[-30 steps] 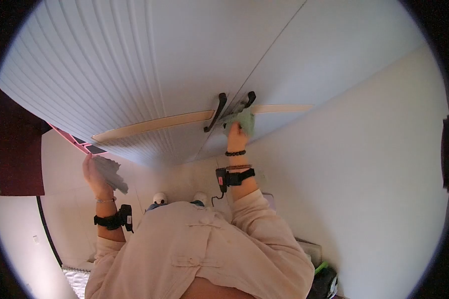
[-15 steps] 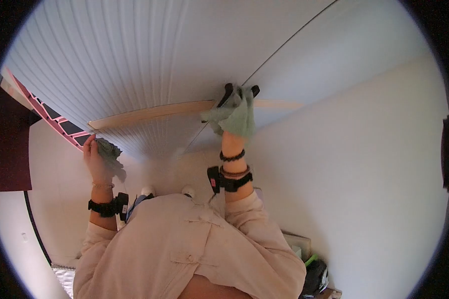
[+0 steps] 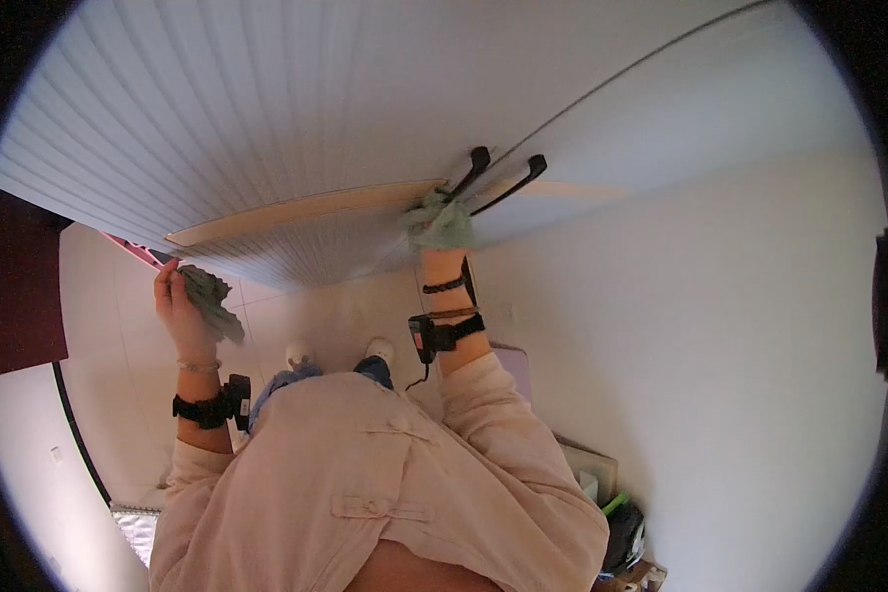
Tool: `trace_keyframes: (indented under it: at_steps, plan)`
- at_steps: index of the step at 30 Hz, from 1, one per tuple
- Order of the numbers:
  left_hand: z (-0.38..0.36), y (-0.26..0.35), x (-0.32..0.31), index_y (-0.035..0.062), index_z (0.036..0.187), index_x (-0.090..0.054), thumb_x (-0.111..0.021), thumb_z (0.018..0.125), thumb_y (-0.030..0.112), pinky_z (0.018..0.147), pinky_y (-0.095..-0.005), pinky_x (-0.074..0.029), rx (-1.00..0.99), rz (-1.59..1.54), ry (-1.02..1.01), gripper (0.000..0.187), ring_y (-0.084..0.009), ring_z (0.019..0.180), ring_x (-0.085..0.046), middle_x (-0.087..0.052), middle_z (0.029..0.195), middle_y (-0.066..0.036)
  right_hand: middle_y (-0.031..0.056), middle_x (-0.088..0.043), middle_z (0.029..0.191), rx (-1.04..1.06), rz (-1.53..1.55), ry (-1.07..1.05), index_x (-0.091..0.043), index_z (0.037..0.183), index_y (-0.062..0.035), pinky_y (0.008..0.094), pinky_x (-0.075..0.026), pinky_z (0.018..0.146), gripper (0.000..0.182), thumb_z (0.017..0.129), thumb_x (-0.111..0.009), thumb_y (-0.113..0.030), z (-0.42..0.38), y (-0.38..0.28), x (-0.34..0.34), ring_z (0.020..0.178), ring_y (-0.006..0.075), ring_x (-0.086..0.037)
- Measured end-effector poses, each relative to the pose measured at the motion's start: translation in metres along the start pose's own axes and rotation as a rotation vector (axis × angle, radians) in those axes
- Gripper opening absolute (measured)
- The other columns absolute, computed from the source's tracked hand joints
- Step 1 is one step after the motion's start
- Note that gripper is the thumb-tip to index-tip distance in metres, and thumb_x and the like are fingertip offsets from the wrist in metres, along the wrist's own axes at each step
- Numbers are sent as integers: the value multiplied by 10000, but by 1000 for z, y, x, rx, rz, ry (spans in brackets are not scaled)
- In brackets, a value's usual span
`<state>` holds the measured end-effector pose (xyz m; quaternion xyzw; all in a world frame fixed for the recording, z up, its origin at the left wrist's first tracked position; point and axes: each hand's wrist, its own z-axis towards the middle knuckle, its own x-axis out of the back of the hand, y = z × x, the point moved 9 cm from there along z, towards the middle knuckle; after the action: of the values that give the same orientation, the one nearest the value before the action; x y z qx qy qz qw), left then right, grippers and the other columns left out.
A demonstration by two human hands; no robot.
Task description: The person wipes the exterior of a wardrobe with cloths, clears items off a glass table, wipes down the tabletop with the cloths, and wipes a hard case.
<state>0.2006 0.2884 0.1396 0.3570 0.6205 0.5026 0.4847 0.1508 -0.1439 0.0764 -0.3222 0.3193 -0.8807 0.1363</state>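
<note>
In the head view, my right hand (image 3: 444, 260) presses a light green cloth (image 3: 442, 225) against the cabinet door, at the lower ends of two black handles (image 3: 509, 184). The cloth hides most of that hand's fingers. Both handles stand on either side of the dark seam between the pale doors (image 3: 405, 89). At the left, my left hand (image 3: 174, 304) pinches a crumpled dark grey-green cloth (image 3: 209, 296), which hangs away from the door. A light wood-coloured strip (image 3: 296, 213) crosses the doors near the right hand.
A pink-edged rack (image 3: 133, 247) shows partly behind the ribbed door at the left. Dark red furniture (image 3: 20, 281) stands farther left. A white wall (image 3: 720, 326) rises on the right, with a black bag (image 3: 624, 541) at its foot.
My right hand has slid the cloth down, so the upper handles now show. The view has shifted, and less of the pink-edged rack appears. My left hand still holds its cloth.
</note>
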Motion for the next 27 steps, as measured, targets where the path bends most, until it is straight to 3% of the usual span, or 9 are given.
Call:
trace_keyframes:
  at_steps: [2,4,8,9,10,14,20,23,27]
  plan:
    - [-4,6,-11,22,1036,-490,-399,893,133,642,-275,-475,32,-32,-84,203,-129,758,-510,-500,876,-50,166,-560,939,-121,265,-68,-562,936,5,392,-439,757,239,740,-565,-132,-6,19,-18,875,323,-526]
    - [-7,10,-16,27,1053,-482,-403,895,145,611,-305,-505,24,-21,-102,213,-165,734,-535,-510,892,-71,122,-553,953,210,-523,-310,-518,996,-51,349,-444,711,223,799,-524,-153,-3,-16,-18,842,250,-528]
    - [2,9,-2,38,1074,-477,-405,897,153,574,-330,-536,-44,-18,-56,223,-203,708,-571,-528,909,-100,155,-574,958,148,-358,-224,-578,909,-4,351,-461,734,218,729,-586,-127,7,-57,15,834,310,-554]
    - [13,4,12,37,1072,-477,-406,897,154,562,-329,-537,-194,119,-28,223,-203,697,-577,-541,902,-106,142,-572,919,227,-428,37,-564,933,-24,354,-457,705,209,743,-572,-111,10,-74,45,798,293,-551]
    - [7,4,0,38,1070,-478,-405,896,152,556,-331,-537,-140,45,-71,220,-201,691,-578,-542,887,-102,129,-571,880,304,-491,283,-550,957,-45,356,-454,676,206,757,-557,-96,11,-92,73,762,276,-548]
    - [5,-3,3,37,1066,-482,-405,894,144,542,-338,-536,-26,-23,-80,217,-194,676,-575,-542,868,-91,131,-565,878,-3,-66,390,-536,950,-28,338,-444,665,194,760,-556,-62,62,-85,115,774,280,-542]
    - [2,4,0,28,1071,-483,-411,892,147,556,-317,-524,-33,48,-40,227,-185,678,-563,-539,853,-85,96,-572,768,121,-230,248,-525,923,-5,301,-439,561,161,783,-537,-85,73,-67,72,675,230,-549]
    - [-4,13,-9,27,1069,-489,-419,888,140,597,-305,-514,-32,33,-40,224,-181,690,-561,-539,843,-77,96,-580,772,-3,-193,200,-532,916,-17,312,-441,540,159,801,-526,-127,45,-7,39,676,232,-552]
    - [-8,16,-18,28,1056,-475,-410,886,135,580,-311,-519,3,14,-75,212,-167,683,-541,-511,822,-71,91,-591,794,21,-258,-19,-535,938,-14,321,-446,606,188,821,-508,-159,37,-21,28,730,236,-560]
